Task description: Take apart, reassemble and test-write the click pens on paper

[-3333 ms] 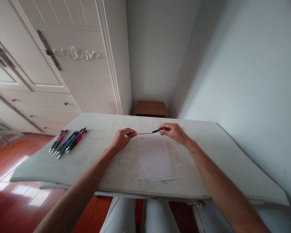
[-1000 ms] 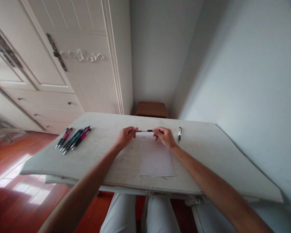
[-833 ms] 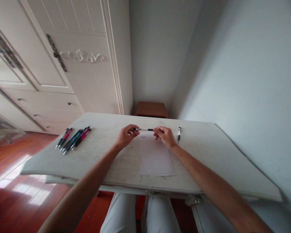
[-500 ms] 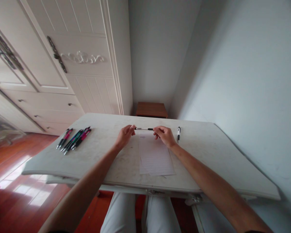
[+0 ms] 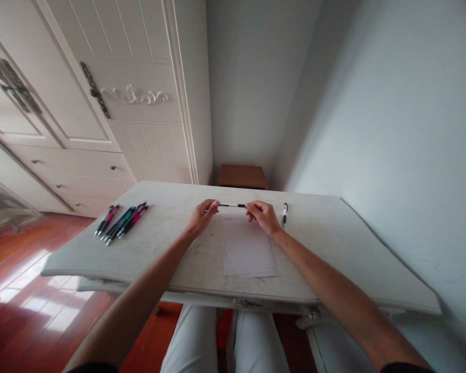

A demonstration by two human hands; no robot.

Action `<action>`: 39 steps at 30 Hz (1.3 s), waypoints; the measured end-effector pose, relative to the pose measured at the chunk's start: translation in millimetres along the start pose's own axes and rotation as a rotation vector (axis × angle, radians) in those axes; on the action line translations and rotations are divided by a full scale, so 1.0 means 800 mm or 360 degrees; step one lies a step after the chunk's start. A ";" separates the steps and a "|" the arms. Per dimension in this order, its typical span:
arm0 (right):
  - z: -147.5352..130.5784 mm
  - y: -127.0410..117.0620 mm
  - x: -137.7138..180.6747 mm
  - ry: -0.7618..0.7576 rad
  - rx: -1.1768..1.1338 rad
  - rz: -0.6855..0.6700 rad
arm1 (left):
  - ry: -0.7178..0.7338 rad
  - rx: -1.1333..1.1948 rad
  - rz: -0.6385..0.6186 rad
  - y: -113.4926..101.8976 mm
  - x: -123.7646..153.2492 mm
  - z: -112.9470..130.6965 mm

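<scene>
A white and black pen (image 5: 235, 205) is held level above the top of the paper, stretched between both hands. My left hand (image 5: 204, 215) pinches its left end, and my right hand (image 5: 264, 216) pinches the black right end. Beneath the pen lies a lined white sheet of paper (image 5: 249, 248), with a small mark near its top left corner. Right of my right hand, another white and black pen (image 5: 285, 213) rests on the table, pointing away from me.
On the left of the white table (image 5: 326, 254) lie several pens (image 5: 125, 223) in black, pink, green and blue. A white wardrobe (image 5: 147, 77) stands at the left, a brown wooden cabinet (image 5: 243, 176) behind the table. A pale wall (image 5: 392, 129) borders the right side.
The left part of the held pen now shows a dark strip where it looked light before, as if turned about its length. Both hands keep their pinch. The view has shifted slightly.
</scene>
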State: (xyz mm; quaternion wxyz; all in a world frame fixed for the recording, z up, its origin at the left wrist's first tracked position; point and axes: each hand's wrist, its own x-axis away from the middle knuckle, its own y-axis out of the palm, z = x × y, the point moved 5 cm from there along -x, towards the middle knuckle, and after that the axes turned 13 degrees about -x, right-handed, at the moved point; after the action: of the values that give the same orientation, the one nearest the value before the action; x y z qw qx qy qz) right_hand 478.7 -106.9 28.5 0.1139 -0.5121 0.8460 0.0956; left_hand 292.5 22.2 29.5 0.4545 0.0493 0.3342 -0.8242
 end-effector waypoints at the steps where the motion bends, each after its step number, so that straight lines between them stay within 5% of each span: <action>1: 0.000 0.000 0.000 -0.0005 -0.0007 -0.0004 | -0.0005 -0.0030 -0.0021 0.001 -0.001 -0.001; 14: 0.006 -0.001 -0.001 -0.0003 -0.0023 -0.0042 | -0.0023 0.0299 -0.0021 0.003 -0.001 -0.006; 20: 0.006 -0.001 -0.002 -0.0019 0.0001 -0.0051 | 0.0024 -0.0001 -0.0023 0.002 -0.004 -0.006; 32: 0.006 0.000 0.000 -0.0043 0.0058 -0.0045 | 0.0026 0.0170 -0.0016 0.003 0.000 -0.005; 39: 0.004 0.000 0.001 -0.0064 0.0057 -0.0053 | -0.0002 -0.0029 -0.0073 0.006 -0.003 -0.009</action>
State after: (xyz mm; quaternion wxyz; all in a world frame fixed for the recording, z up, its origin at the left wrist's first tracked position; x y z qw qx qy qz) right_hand 478.4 -106.5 25.0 0.1416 -0.5219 0.8365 0.0888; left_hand 296.4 26.3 22.8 0.4362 0.0370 0.3423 -0.8314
